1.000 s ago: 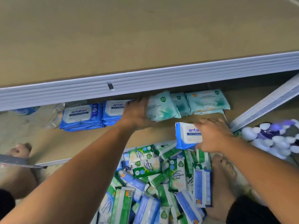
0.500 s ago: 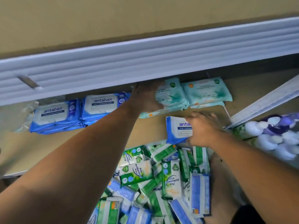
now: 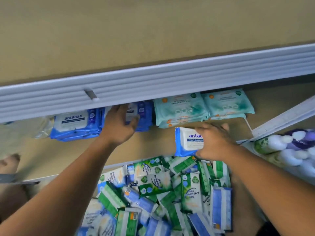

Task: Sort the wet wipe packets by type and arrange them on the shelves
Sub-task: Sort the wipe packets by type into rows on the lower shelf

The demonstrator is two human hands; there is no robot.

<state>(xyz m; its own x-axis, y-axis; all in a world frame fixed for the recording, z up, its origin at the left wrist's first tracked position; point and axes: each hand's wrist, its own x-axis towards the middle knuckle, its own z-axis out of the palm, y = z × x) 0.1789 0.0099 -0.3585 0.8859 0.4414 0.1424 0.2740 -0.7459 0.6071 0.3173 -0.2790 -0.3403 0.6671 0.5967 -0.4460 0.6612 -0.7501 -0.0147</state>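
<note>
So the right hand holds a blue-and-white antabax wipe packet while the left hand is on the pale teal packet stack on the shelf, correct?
Not quite. In the head view the left hand is on the blue antabax packet stack, left of the pale teal packet stack. The right hand does hold the blue-and-white antabax wipe packet.

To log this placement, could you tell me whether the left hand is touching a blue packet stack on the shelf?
Touching: head view shows the left hand, fingers wrapped over the blue stack beside the teal packets.
</note>
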